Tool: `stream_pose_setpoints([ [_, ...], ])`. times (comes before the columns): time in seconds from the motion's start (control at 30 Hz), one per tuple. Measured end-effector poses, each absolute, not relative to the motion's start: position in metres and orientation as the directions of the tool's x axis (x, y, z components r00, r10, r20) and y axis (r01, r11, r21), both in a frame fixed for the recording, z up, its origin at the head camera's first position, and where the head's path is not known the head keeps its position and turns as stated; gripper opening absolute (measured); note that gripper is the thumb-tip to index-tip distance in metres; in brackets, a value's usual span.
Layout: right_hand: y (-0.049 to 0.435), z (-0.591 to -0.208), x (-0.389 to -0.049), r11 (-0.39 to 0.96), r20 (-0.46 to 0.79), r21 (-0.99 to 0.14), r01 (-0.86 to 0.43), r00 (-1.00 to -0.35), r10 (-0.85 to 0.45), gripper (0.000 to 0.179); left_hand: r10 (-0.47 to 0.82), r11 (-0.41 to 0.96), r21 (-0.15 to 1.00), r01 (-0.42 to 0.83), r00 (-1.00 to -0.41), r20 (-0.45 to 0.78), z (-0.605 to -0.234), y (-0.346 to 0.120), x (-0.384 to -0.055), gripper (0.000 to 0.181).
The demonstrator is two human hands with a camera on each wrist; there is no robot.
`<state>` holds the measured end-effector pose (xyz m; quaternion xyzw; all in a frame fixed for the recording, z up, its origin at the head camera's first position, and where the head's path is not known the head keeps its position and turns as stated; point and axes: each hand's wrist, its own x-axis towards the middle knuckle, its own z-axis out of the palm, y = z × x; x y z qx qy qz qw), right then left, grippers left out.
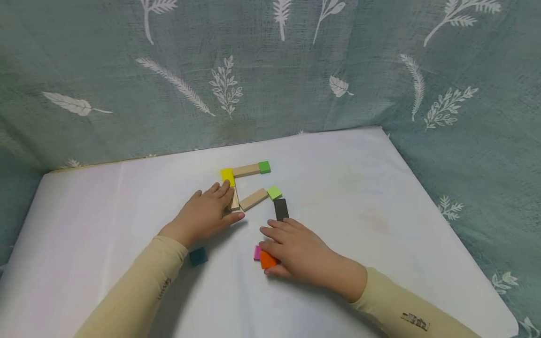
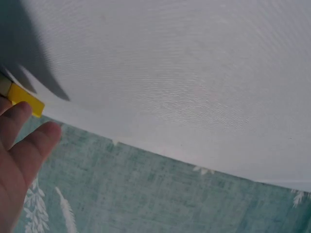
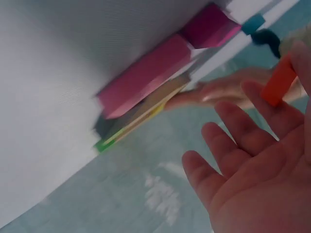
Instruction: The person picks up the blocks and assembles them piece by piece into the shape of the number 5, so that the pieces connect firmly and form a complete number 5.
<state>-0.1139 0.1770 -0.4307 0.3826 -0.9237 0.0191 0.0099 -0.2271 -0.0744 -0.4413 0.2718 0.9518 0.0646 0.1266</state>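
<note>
My right hand (image 1: 302, 251) pinches an orange block (image 3: 280, 82) between thumb and index finger, its other fingers spread. A magenta block (image 1: 257, 253) and a longer pink block (image 3: 148, 73) lie beside it on the table; the hand hides the pink one in the head view. My left hand (image 1: 204, 213) reaches over a plain wooden block (image 1: 235, 202), its fingers extended, with fingertips at the yellow block (image 1: 227, 175). Whether they press on either block I cannot tell. Close by lie a second wooden block (image 1: 253, 199), a light green block (image 1: 274, 192) and a dark block (image 1: 281, 209).
Behind the left hand, another wooden block (image 1: 247, 170) runs from the yellow block to a green block (image 1: 264, 167). A teal block (image 1: 198, 257) lies near the left wrist. Patterned green cloth (image 1: 270, 84) rises behind the white table (image 1: 401, 225).
</note>
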Motion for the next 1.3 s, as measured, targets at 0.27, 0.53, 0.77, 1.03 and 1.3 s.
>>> stream_pose_setpoints([
  [0.27, 0.145, -0.445, -0.132, 0.756, 0.057, 0.058, -0.652, -0.754, -0.655, 0.046, 0.54, 0.841, 0.11, 0.53, -0.814, -0.212, -0.442, -0.058, -0.23, 0.062],
  [0.53, 0.129, -0.457, -0.138, 0.79, -0.008, 0.085, -0.607, -0.793, -0.609, 0.056, 0.523, 0.851, 0.068, 0.52, -0.828, -0.203, -0.443, -0.055, -0.228, 0.061],
  [0.77, 0.133, -0.454, -0.138, 0.797, 0.017, -0.042, -0.603, -0.798, -0.603, 0.043, 0.532, 0.846, 0.075, 0.528, -0.823, -0.2, -0.441, -0.058, -0.227, 0.063],
  [1.03, 0.132, -0.455, -0.138, 0.764, 0.061, -0.041, -0.644, -0.764, -0.642, 0.03, 0.522, 0.851, 0.077, 0.519, -0.825, -0.215, -0.443, -0.065, -0.227, 0.066],
  [1.3, 0.135, -0.452, -0.137, 0.775, 0.011, -0.055, -0.629, -0.777, -0.63, 0.05, 0.498, 0.864, 0.06, 0.5, -0.834, -0.238, -0.44, -0.07, -0.225, 0.075],
])
